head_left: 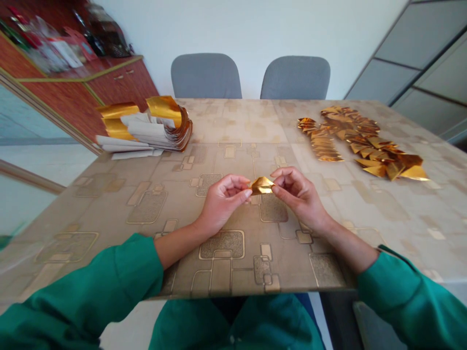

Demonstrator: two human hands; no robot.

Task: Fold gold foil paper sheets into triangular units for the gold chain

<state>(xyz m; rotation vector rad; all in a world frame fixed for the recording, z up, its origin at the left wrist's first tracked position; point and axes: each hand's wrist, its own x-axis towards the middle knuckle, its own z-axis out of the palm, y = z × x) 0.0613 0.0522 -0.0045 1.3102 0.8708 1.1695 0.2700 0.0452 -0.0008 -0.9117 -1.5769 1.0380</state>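
Observation:
Between my two hands, just above the patterned tablecloth (pixel 226 272), is a small folded piece of gold foil paper (pixel 262 185). My left hand (pixel 226 197) pinches its left end between thumb and fingers. At the other end, my right hand (pixel 297 194) grips it the same way, with the fingers curled. The piece has a raised middle and narrow ends. At the far right of the table lie several folded gold foil pieces (pixel 328 146) nested in rows. A thick stack of gold and pale paper sheets (pixel 153 131), bent over, rests at the far left.
Two grey chairs (pixel 206 75) stand behind the far edge of the table, against a white wall (pixel 251 29). On the left is a reddish wooden cabinet (pixel 120 82) with bottles and packets on it. Grey cabinet panels (pixel 412 48) rise at the right.

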